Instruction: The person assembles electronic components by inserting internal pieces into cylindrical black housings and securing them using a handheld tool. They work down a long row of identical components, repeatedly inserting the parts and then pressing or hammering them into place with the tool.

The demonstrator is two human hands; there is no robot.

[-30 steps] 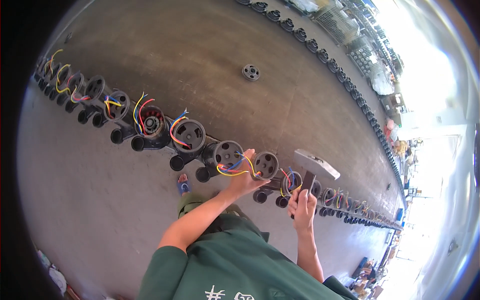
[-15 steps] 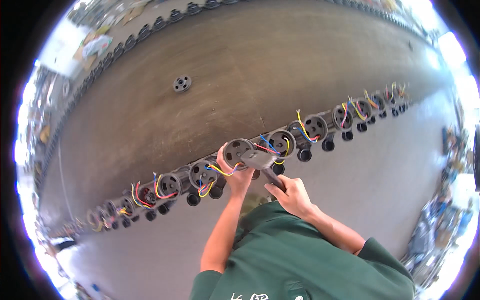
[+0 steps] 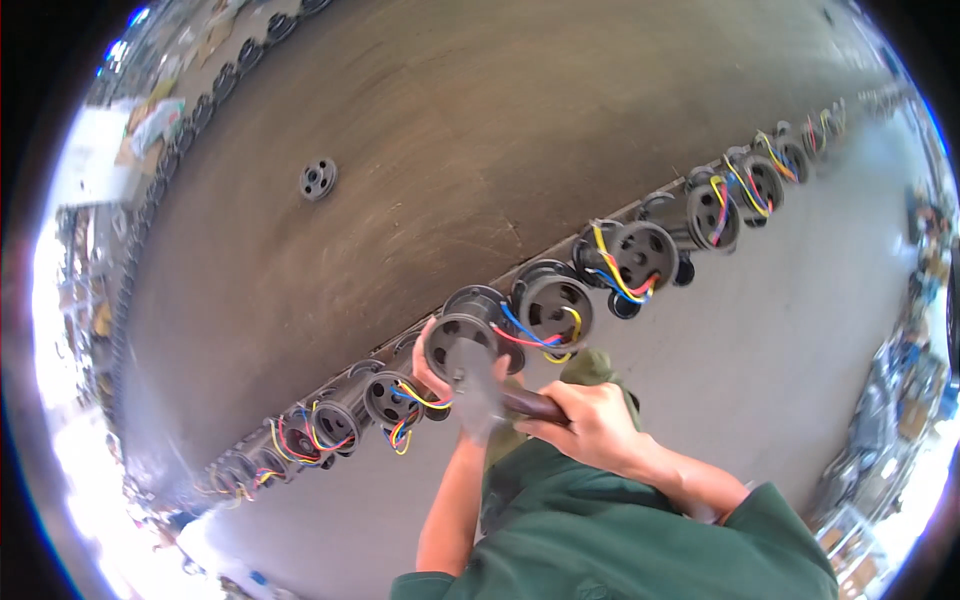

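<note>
My right hand (image 3: 600, 425) is closed round the dark handle of a hammer (image 3: 535, 403). Its grey head is smeared by motion and overlaps the front of a round black motor housing (image 3: 455, 335); whether they touch cannot be told. Around the left and lower side of that housing, my left hand (image 3: 428, 365) is closed, its fingers partly hidden behind the hammer head. A neighbouring motor housing (image 3: 556, 308) sits just to the right, with red, blue and yellow wires hanging from its holed end.
Similar wired housings (image 3: 640, 258) stand in a slanting row along the brown table edge (image 3: 520, 262). A loose holed disc (image 3: 319, 179) lies on the tabletop (image 3: 420, 130). More black parts (image 3: 203, 112) line the far edge. Boxes and goods (image 3: 865, 440) crowd the right side.
The hammer head has swung left and down, over the held housing's front. My left hand stays on the housing. The whole view has shifted and tilted.
</note>
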